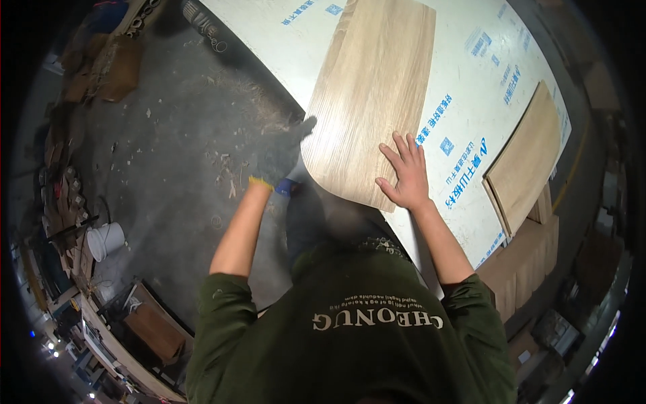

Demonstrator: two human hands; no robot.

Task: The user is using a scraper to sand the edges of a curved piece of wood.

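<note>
A wood-grain board (373,101) with a rounded near-left corner lies on a white printed panel (464,128). My right hand (407,174) is bare and rests flat on the board's near right part, fingers spread. My left hand (277,158) wears a dark glove with a yellow cuff. It is beside the board's left edge, with one finger stretched up to that edge; the other fingers are dark and hard to make out. A small blue thing (286,186) shows just below the glove, its kind unclear.
Another wood-grain board (528,158) lies at the panel's right edge, above brown stacked material (531,259). The grey floor (182,148) on the left has scattered shavings. A white bucket (105,241) stands at the left, near piled wood pieces.
</note>
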